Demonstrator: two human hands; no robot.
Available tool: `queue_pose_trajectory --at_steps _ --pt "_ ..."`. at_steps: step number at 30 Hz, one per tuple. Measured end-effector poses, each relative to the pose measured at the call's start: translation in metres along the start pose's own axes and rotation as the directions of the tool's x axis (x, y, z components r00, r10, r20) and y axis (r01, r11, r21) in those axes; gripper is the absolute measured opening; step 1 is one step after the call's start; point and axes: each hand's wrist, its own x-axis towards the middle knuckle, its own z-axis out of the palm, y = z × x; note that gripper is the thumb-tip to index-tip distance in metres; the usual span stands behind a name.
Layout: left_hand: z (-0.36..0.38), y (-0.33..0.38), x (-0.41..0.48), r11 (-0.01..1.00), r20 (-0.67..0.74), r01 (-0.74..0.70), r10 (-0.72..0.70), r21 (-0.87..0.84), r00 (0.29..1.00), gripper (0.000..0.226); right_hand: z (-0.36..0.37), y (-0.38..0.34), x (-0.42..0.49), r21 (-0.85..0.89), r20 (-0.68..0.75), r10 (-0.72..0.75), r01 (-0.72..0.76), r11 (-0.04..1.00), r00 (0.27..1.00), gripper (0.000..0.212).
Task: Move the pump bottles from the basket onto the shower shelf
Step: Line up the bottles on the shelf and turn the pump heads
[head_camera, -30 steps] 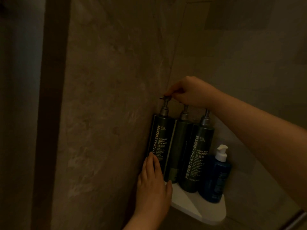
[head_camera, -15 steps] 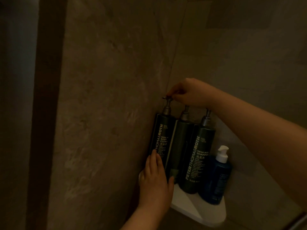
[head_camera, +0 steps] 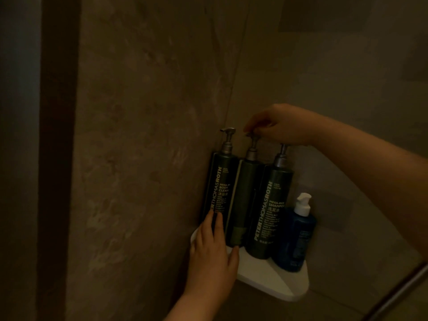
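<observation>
While curled, right hand (head_camera: 286,126) on pump (head_camera: 253,148).

Three dark green pump bottles (head_camera: 269,212), one blue bottle (head_camera: 294,242), white shelf (head_camera: 273,283).

Shelf (head_camera: 266,279) holds 3 dark pump bottles (head_camera: 245,195), 1 seemingly blue bottle (head_camera: 294,239).

On the white corner shelf (head_camera: 273,282), the right hand (head_camera: 283,126) pinches the pump (head_camera: 252,136) of the middle bottle (head_camera: 243,195); the left hand (head_camera: 212,253) lays straight fingers (head_camera: 218,223) on the left bottle (head_camera: 220,181).
</observation>
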Motion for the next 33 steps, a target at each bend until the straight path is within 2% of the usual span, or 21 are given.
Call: queue_pose_trajectory --at_steps 7,11,19,27,33 --pt "-0.004 0.002 -0.005 0.977 0.005 -0.059 0.061 -0.204 0.998 0.069 0.014 0.001 -0.004 -0.065 -0.027 -0.004 0.002 0.998 1.0 0.038" --pt "-0.007 0.005 -0.006 0.952 0.013 -0.063 0.07 -0.3 0.997 0.067 0.018 0.003 -0.007 -0.084 -0.089 -0.055 0.047 0.995 0.994 0.034" --pt "-0.011 0.006 -0.004 0.925 0.069 -0.001 0.03 -0.38 0.997 0.069 0.011 -0.001 -0.018 -0.055 -0.151 -0.165 0.158 0.986 0.975 0.026" --pt "-0.016 0.001 -0.002 0.866 0.106 0.045 0.009 -0.498 0.994 0.071 0.008 -0.004 -0.029 0.076 -0.196 -0.243 0.262 0.962 0.95 0.025" --pt "-0.019 0.001 0.005 0.746 0.162 0.108 0.0 -0.657 0.987 0.068 0.006 -0.007 -0.035 0.205 -0.222 -0.23 0.276 0.939 0.948 0.029"
